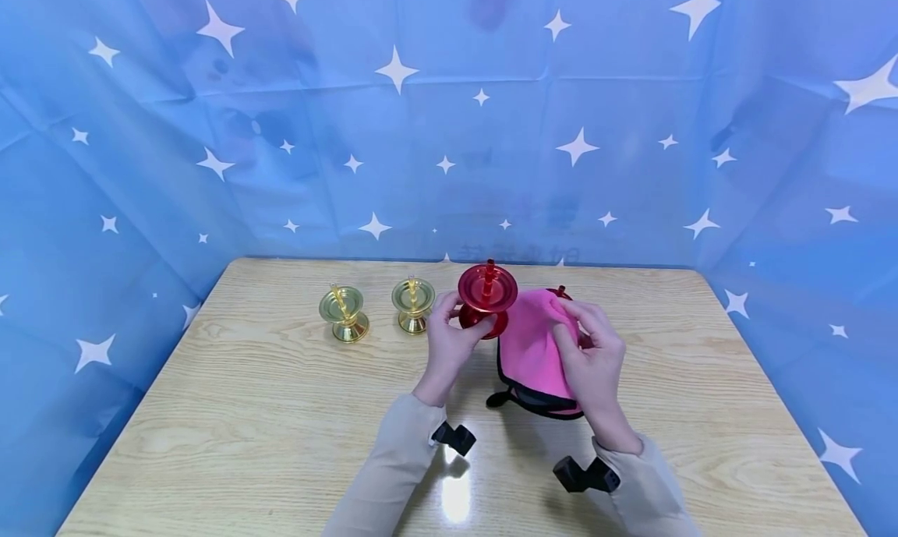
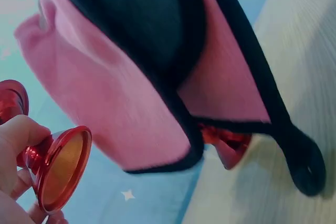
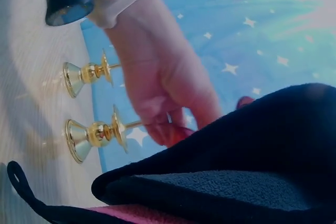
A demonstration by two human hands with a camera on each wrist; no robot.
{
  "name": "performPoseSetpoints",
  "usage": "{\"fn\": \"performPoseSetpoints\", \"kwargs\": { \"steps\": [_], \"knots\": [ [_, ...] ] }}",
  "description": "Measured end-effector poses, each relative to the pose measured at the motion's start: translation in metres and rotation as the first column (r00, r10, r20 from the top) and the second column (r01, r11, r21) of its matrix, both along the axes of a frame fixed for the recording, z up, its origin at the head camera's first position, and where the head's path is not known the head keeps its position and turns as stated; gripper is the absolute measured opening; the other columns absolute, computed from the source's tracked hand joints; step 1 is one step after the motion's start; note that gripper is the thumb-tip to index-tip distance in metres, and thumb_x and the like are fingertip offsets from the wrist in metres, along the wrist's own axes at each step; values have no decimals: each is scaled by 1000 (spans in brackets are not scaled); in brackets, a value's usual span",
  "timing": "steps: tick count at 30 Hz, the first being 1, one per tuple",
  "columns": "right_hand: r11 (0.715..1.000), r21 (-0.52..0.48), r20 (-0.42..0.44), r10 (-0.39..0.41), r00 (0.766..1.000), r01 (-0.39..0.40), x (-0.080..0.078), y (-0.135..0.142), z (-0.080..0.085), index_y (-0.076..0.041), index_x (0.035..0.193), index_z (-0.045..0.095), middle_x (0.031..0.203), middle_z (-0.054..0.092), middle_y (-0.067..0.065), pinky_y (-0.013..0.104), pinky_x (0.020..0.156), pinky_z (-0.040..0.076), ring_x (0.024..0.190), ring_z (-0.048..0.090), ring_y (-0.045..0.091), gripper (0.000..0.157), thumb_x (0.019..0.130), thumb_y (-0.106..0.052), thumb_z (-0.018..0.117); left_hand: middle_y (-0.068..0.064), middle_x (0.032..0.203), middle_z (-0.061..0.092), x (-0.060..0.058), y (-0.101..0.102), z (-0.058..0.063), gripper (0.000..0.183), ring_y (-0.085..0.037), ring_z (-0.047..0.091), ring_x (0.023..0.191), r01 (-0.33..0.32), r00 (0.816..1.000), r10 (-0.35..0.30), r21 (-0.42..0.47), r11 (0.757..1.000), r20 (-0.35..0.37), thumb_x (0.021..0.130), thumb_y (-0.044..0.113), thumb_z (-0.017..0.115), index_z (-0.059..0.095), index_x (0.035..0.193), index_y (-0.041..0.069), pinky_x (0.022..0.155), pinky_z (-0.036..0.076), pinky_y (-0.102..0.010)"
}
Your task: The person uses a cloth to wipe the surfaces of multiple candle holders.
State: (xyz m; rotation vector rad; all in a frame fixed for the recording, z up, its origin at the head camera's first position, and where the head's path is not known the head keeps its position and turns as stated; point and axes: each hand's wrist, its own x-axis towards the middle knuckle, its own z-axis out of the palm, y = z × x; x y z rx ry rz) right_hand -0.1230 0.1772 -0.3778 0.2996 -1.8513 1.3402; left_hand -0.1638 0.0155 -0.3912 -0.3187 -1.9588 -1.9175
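My left hand (image 1: 449, 344) grips a shiny red candle holder (image 1: 482, 319) by its stem, lifted off the table and fairly upright, with a shallow dish and a spike on top. Its hollow base (image 2: 64, 172) shows in the left wrist view. My right hand (image 1: 595, 358) pinches a pink cloth (image 1: 529, 350) with black edging, a dark grey inner side and a black hanging loop (image 2: 308, 169). The cloth hangs beside the held holder. A second red candle holder (image 1: 559, 292) stands behind the cloth, mostly hidden; its foot (image 2: 231, 148) peeks out below the cloth's edge.
Two gold candle holders (image 1: 341, 311) (image 1: 412, 303) stand side by side to the left of my left hand. Under everything is a light wooden table (image 1: 245, 428). A blue curtain with white stars (image 1: 449, 116) closes off the back and sides.
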Motion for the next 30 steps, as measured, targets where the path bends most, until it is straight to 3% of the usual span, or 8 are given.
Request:
{"fn": "performPoseSetpoints", "kwargs": {
  "steps": [6, 13, 19, 30],
  "knots": [
    [999, 9, 9, -35, 999, 35, 3, 11, -1, 9, 97, 69, 95, 64, -10, 9, 43, 33, 70, 52, -1, 23, 77, 16, 61, -19, 90, 60, -9, 4, -14, 27, -27, 53, 91, -44, 999, 44, -35, 998, -6, 68, -5, 74, 66, 93, -5, 76, 46, -48],
    [999, -17, -23, -27, 999, 27, 13, 13, 14, 16, 94, 66, 92, 64, -8, 7, 44, 33, 67, 51, -1, 23, 74, 22, 56, -8, 89, 61, -38, 8, -61, 29, -21, 53, 91, -65, 997, 69, -104, 992, 36, 67, 6, 79, 68, 94, 3, 77, 46, -35],
    [999, -42, -36, -18, 999, 16, 23, 12, 27, 20, 92, 64, 91, 64, -7, 5, 49, 38, 70, 54, 0, 20, 74, 22, 55, -9, 91, 62, -46, 11, -73, 31, -23, 54, 92, -47, 991, 61, -119, 992, 115, 67, 4, 79, 68, 95, 2, 79, 46, -36],
    [996, -85, -38, -17, 999, 14, 22, 29, 15, 18, 94, 64, 91, 64, -3, 6, 49, 39, 65, 53, 0, 21, 75, 22, 57, -6, 100, 64, -58, 17, -90, 33, -21, 56, 98, -36, 964, 83, -185, 982, 252, 71, 9, 78, 67, 101, 6, 86, 47, -35]
  ]
}}
